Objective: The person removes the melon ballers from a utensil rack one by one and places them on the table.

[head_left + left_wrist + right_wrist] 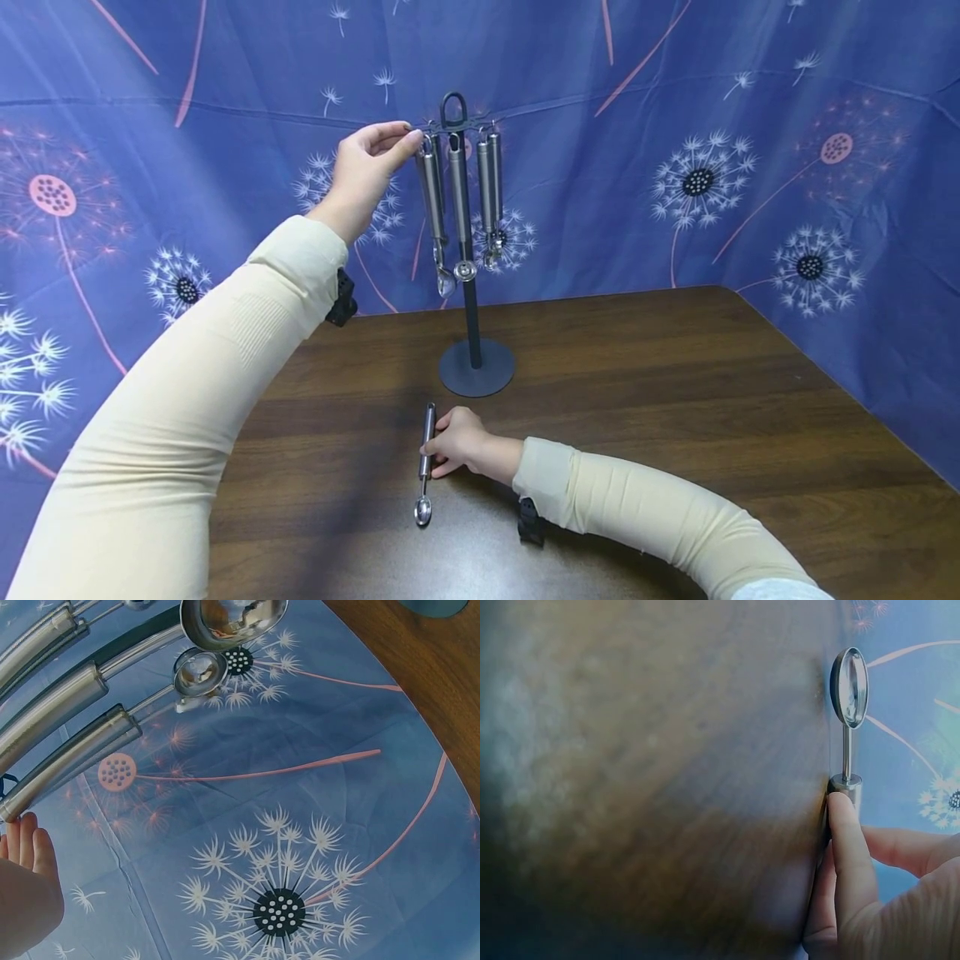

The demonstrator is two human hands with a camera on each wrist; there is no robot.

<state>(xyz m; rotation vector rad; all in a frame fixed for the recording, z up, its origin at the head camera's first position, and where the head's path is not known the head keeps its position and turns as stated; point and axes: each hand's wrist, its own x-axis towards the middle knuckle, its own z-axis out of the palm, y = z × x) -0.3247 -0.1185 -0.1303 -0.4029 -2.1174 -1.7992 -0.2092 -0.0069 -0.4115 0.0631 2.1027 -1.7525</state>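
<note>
A black utensil rack (pixel 472 317) with a round base stands on the table, and several steel-handled scoops hang from its hooks. My left hand (pixel 365 171) is raised to the left side of the rack's top, its thumb and forefinger pinching the hook end just above a hanging scoop's handle (pixel 432 192). In the left wrist view, the left fingertips (pixel 28 832) lie right at a handle's end. In front of the base, a small oval-bowled scoop (pixel 423 510) lies on the table, bowl toward me. My right hand (pixel 461 442) pinches its steel handle (pixel 847 787) from the right.
The brown wooden table (pixel 637 375) reaches back to a blue dandelion-print cloth (pixel 570 192) that hangs behind and at the sides. Dark wrist cameras sit under both cream sleeves (pixel 645 500).
</note>
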